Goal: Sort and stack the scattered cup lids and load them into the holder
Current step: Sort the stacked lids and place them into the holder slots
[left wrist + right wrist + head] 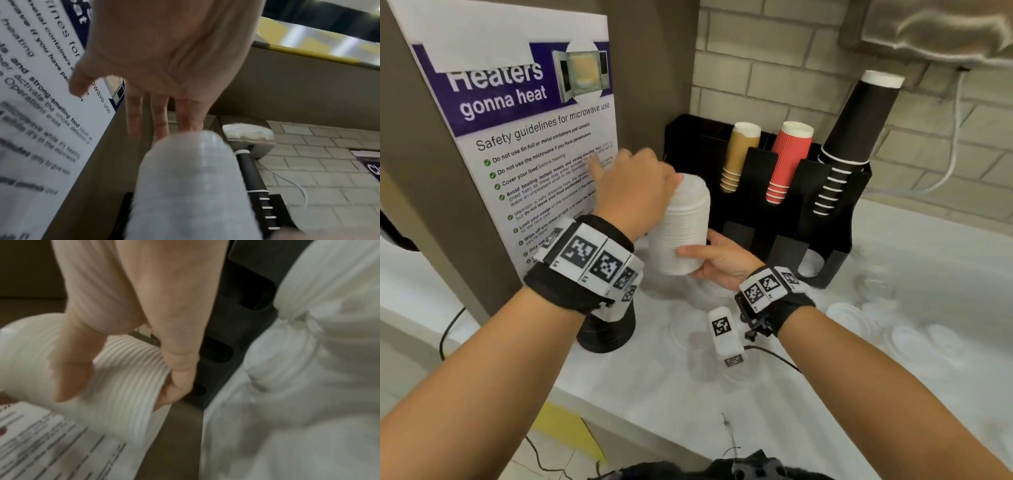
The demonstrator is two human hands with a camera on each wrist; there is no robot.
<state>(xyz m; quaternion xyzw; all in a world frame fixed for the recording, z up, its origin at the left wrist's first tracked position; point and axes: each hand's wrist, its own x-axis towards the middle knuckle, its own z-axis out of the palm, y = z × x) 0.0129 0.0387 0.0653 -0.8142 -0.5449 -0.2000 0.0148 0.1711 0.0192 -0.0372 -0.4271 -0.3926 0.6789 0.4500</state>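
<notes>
**Tall stack of white lids held at both ends**

The fingers (176,382) of the right hand (717,262) are curled round the lower end of the stack of white cup lids (681,226); the straight fingers (160,120) of the left hand (640,192) are pressed on its top. The stack is held tilted at frame centre, above the tabletop (661,383) and left of the black holder (839,240). It is judged light, ribbed and prone to bending or sliding apart, so support at both ends is advised. Loose lids (876,318) lie at right.

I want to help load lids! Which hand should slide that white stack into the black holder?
Probably the right hand: it grips the tall white stack of plastic lids from below, nearest the black plastic cup holder. The left hand only steadies the top.
</notes>
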